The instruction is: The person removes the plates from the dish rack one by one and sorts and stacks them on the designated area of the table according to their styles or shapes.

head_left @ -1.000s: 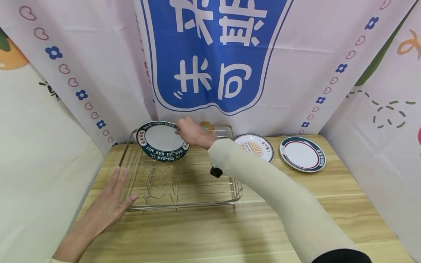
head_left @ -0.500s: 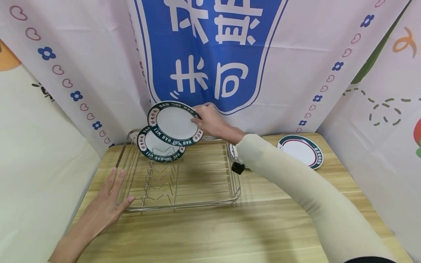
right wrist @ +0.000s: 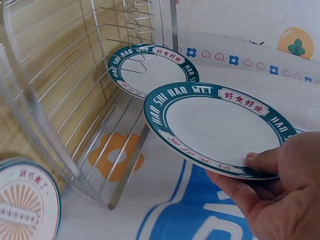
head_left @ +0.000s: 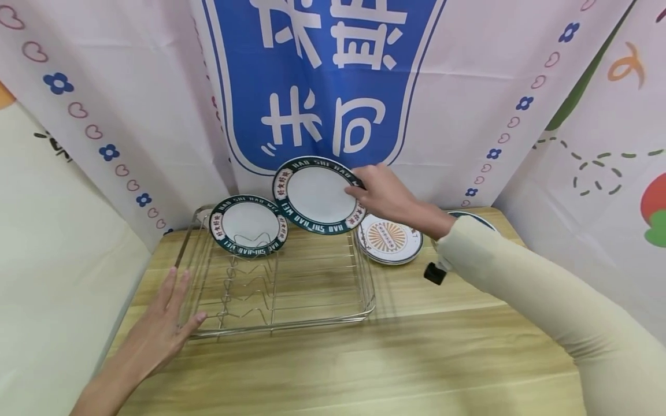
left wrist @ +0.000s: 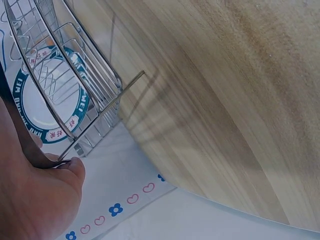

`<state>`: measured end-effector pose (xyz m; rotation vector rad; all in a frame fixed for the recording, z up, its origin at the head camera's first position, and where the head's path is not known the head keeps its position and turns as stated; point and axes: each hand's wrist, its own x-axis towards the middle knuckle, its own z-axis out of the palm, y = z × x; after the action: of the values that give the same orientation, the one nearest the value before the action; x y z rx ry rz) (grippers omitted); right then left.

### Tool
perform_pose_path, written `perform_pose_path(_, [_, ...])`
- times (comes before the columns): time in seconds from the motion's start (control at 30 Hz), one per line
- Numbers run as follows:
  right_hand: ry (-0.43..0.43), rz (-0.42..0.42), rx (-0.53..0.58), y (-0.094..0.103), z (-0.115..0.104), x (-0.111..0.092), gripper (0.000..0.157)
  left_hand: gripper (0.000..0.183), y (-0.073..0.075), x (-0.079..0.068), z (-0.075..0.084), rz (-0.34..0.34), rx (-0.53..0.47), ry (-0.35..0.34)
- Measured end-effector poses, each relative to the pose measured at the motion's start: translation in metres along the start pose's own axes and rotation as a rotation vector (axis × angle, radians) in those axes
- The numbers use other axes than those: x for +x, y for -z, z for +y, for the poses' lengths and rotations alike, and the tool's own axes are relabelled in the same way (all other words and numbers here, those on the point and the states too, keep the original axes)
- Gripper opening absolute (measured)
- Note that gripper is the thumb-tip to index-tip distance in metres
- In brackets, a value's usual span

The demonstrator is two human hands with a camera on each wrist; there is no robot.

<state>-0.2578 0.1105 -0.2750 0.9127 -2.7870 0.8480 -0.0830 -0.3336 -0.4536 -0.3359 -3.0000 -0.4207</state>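
Observation:
My right hand [head_left: 387, 193] pinches the right edge of a white plate with a green lettered rim [head_left: 319, 196], thumb on its face. This plate is tilted and raised above the back of a wire dish rack [head_left: 312, 323]. A matching green-rimmed plate [head_left: 248, 225] leans in the rack's back left slots. In the right wrist view, the held plate [right wrist: 220, 130] overlaps the racked plate [right wrist: 152, 70]. My left hand [head_left: 156, 326] rests at the rack's left side, fingers extended along the rail; the left wrist view shows the hand [left wrist: 45, 200] by the rack's corner.
Right of the rack, a stack of white plates topped by an orange sunburst design [head_left: 387, 240] lies on the wooden table [head_left: 338, 370]. Farther right, another green-rimmed plate [head_left: 470, 216] is mostly hidden by the right sleeve. A printed curtain [head_left: 437, 115] hangs directly behind.
My right hand has moved the held plate up and right, away from the racked plate it overlapped before. The sunburst plate now shows more. My left hand stays at the rack.

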Motion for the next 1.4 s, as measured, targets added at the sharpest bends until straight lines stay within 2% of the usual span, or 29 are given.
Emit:
perform_pose_path(0.1, [-0.03, -0.008, 0.004, 0.013, 0.0, -0.015, 0.013, 0.093, 0.001, -0.002, -0.001, 0.0, 0.006, 0.003])
perform_pose_path(0.3, [-0.067, -0.004, -0.006, 0.041, 0.013, -0.052, 0.016, 0.092, 0.002, -0.002, -0.001, -0.002, -0.011, -0.001])
perform_pose_path(0.47, [-0.076, 0.054, -0.097, 0.061, 0.036, -0.097, 0.015, 0.093, 0.002, -0.001, 0.003, 0.0, -0.048, 0.0])
perform_pose_path(0.63, [-0.084, 0.121, -0.168, 0.067, 0.068, -0.141, 0.015, 0.093, 0.001, -0.001, 0.006, -0.015, -0.034, 0.007])
perform_pose_path(0.83, [-0.197, 0.06, -0.191, 0.064, 0.099, -0.18, 0.019, 0.092, 0.003, -0.002, 0.004, -0.007, -0.004, 0.015])
perform_pose_path(1.03, [-0.263, 0.007, -0.184, 0.047, 0.125, -0.209, 0.034, 0.093, 0.003, -0.002, 0.003, -0.001, 0.005, 0.01])
perform_pose_path(1.27, [-0.408, -0.111, -0.022, 0.022, 0.141, -0.227, 0.028, 0.093, 0.005, -0.001, 0.003, -0.01, 0.014, 0.02])
perform_pose_path(1.4, [-0.498, -0.173, 0.137, 0.011, 0.15, -0.236, 0.02, 0.093, 0.005, -0.001, 0.004, -0.016, 0.004, 0.02])
